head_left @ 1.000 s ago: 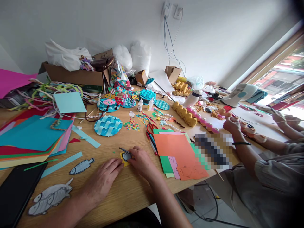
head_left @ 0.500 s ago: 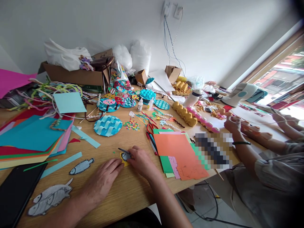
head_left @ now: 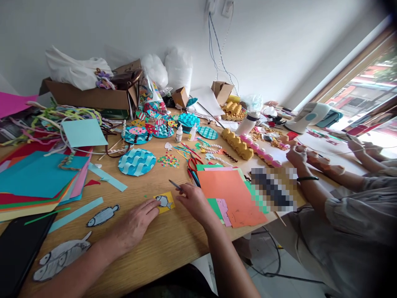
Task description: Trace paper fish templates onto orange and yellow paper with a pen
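Note:
My left hand (head_left: pixel 136 225) lies flat on the wooden table (head_left: pixel 173 244), fingertips pressing the left edge of a small yellow paper (head_left: pixel 164 202) with a grey fish drawn on it. My right hand (head_left: pixel 194 202) sits just right of that paper, fingers pinched on a thin dark pen (head_left: pixel 175 185) whose tip points up and left, lifted off the drawing. Two grey paper fish cut-outs, one (head_left: pixel 102 215) small and one (head_left: pixel 62 258) large, lie to the left.
Stacked coloured paper (head_left: pixel 40 178) at left, orange and green sheets (head_left: pixel 232 196) at right. Blue wavy paper disc (head_left: pixel 137 162), scissors (head_left: pixel 192 163), glue bottles (head_left: pixel 179 133), egg cartons (head_left: pixel 238 145), cardboard box (head_left: pixel 89 97) behind. Another person's hands (head_left: pixel 297 157) work at the right. Dark tablet (head_left: pixel 18 248) at bottom left.
My right hand has lifted the pen off the yellow paper and moved right, uncovering the fish drawing. The view shifted slightly. My left hand stays on the paper's edge.

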`<state>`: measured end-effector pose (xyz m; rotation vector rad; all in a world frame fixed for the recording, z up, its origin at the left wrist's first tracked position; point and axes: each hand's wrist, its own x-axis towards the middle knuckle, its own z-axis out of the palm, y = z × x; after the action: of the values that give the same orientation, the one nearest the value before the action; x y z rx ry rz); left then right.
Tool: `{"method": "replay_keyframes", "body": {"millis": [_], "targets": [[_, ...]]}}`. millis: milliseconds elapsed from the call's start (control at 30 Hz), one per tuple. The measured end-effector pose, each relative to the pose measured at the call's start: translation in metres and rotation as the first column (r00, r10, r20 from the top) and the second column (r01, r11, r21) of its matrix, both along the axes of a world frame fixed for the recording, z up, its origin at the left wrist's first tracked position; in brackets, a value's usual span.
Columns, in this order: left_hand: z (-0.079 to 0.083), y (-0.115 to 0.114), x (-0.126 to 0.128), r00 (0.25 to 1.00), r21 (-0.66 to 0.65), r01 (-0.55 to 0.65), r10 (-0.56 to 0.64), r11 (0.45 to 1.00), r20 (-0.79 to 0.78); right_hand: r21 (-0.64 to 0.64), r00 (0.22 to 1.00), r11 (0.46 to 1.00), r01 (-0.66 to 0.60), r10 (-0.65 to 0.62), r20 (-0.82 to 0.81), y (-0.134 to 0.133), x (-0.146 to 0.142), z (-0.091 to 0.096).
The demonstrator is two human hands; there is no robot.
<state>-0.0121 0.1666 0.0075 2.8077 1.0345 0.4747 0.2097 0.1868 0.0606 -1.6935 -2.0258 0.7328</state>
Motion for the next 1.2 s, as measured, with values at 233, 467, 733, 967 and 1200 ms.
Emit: {"method": "replay_keyframes", "body": {"millis": [233, 467, 733, 967, 1200], "targets": [[-0.012, -0.001, -0.004, 0.998, 0.049, -0.013, 0.01, 0.999, 0.054, -0.024, 0.999, 0.998, 0.05, -0.05, -0.006, -0.018, 0.014, 0.001], [-0.011, -0.001, -0.004, 0.998, 0.04, -0.012, 0.01, 0.999, 0.065, -0.078, 0.995, 0.996, -0.049, 0.055, 0.083, -0.026, -0.009, -0.006], [-0.017, -0.003, -0.005, 0.999, 0.09, -0.017, 0.013, 0.996, 0.045, -0.106, 0.993, 0.994, -0.023, 0.035, 0.112, -0.027, -0.015, -0.003], [-0.017, -0.003, -0.005, 0.999, 0.098, -0.018, 0.014, 0.995, 0.04, -0.097, 0.992, 0.995, -0.026, 0.038, 0.121, -0.025, -0.015, -0.004], [-0.014, -0.003, -0.003, 0.998, 0.082, -0.013, 0.007, 0.997, 0.066, -0.08, 0.99, 0.997, -0.018, 0.029, 0.139, -0.027, -0.017, -0.007]]}}
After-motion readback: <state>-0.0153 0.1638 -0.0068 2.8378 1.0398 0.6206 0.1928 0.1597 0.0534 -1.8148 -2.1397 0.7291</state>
